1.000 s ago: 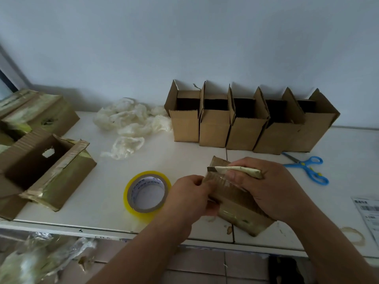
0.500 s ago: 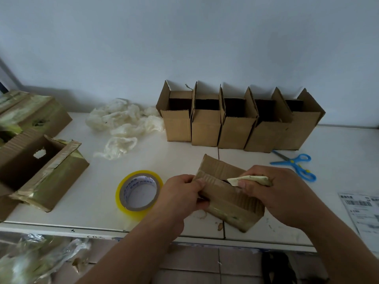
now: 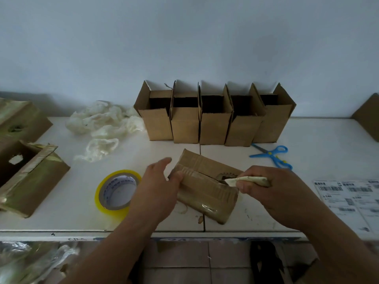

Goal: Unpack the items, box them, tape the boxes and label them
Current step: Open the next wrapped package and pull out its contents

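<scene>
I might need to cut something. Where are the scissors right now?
The blue scissors lie on the white table, right of centre, just in front of the rightmost open box and beyond the right hand.

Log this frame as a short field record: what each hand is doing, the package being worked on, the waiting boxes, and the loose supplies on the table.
left hand: thumb on the near left end of the taped package, fingers extended
right hand: grips a small cutter at the package's slit top
package state: lies flat on the table, top partly opened
open boxes: five upright in a row at the wall, flaps up
tape roll: flat, left of the package
scissors: blue, right of centre
label sheets: right edge
wrapping scraps: back left
</scene>
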